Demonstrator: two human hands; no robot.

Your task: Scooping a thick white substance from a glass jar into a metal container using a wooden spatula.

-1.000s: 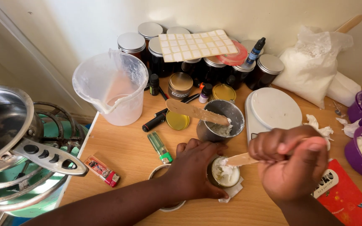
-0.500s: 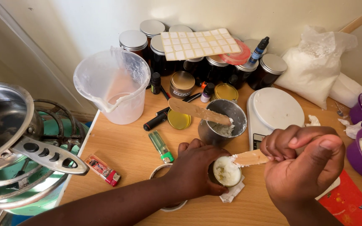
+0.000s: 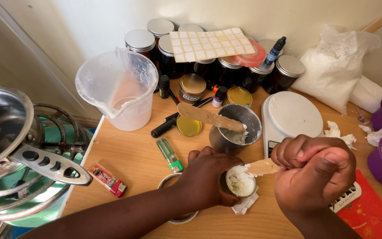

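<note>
A: Item one, small tin (image 3: 240,181)?
B: Lower centre of the frame, on the tabletop (image 3: 129,155), filled with white paste. Left hand (image 3: 206,177) fingers wrap its side, grasping it.

A: Item two, wooden stick (image 3: 261,167)?
B: Right hand (image 3: 315,173) fingers clenched around its handle; the tip rests at the tin's upper right rim.

A: Adjacent?
B: Metal cup (image 3: 235,129) just above, green lighter (image 3: 169,155) to the left.

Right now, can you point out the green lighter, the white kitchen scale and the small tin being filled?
green lighter (image 3: 169,154), head view, middle of its body.
white kitchen scale (image 3: 294,114), head view, centre of its round platform.
small tin (image 3: 239,181), head view, white filling inside.
</note>
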